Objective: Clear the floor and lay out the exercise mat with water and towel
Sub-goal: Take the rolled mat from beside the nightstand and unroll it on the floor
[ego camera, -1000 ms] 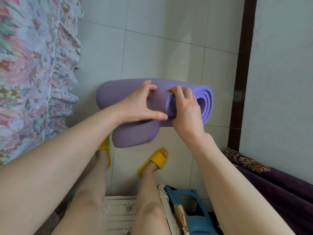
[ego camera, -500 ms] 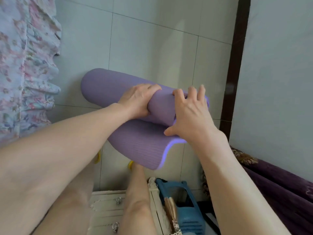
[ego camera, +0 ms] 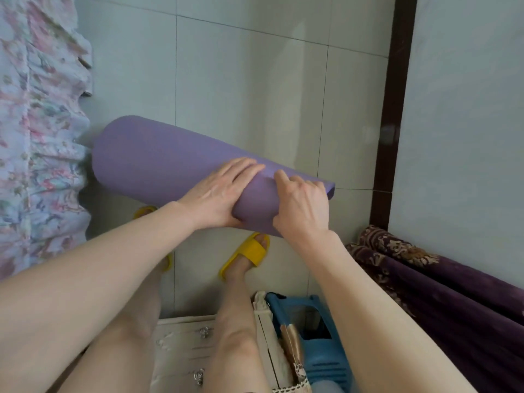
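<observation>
Two yellow slippers stand on the tiled floor. Above them, left hand and right hand clasp the near end of the rolled purple mat, whose far end apparently meets the floral bed skirt.

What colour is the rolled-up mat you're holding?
The rolled foam exercise mat is plain purple, clearest in the head view.

Left of the grip hangs a floral bedspread. Just below the grip are yellow slippers. Lower still are white drawers and a blue stool. Lower right lies purple cloth.
</observation>
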